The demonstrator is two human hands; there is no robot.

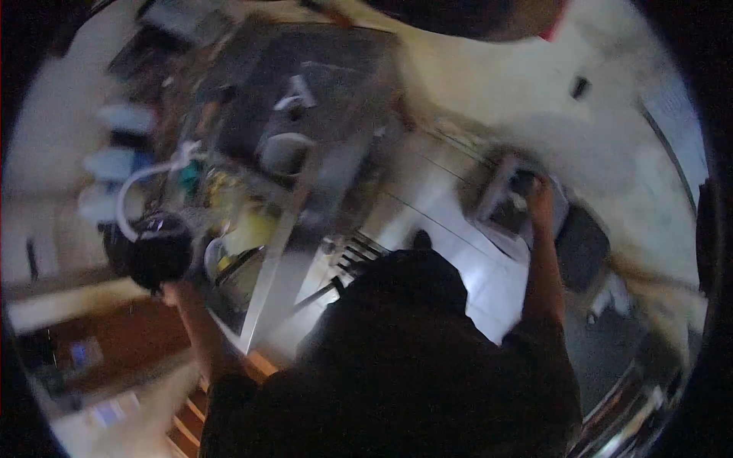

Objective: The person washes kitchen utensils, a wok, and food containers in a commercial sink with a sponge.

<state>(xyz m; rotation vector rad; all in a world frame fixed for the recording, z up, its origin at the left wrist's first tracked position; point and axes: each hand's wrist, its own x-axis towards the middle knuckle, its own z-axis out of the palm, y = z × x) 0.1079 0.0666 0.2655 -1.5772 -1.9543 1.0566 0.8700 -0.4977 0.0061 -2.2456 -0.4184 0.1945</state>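
At the left, my left hand (pixel 174 293) is closed on the near edge of a dark round pan (pixel 156 258); whether it grips a rim or a handle is blurred. The end of a white curved faucet (pixel 126 195) reaches over the pan. My right hand (pixel 540 192) is stretched out to the right, over a grey open-topped bin (pixel 489 200). Its fingers look closed beside a dark shape and a small pale bit inside the bin, but blur hides what they hold.
Left of centre runs a steel sink counter (pixel 275 267) with yellowish items in its basin. A pale round container (pixel 288 154) stands on the dark worktop (pixel 328 84). Light bottles (pixel 122 162) line the left side. A dark bin (pixel 584 248) stands right of the grey one.
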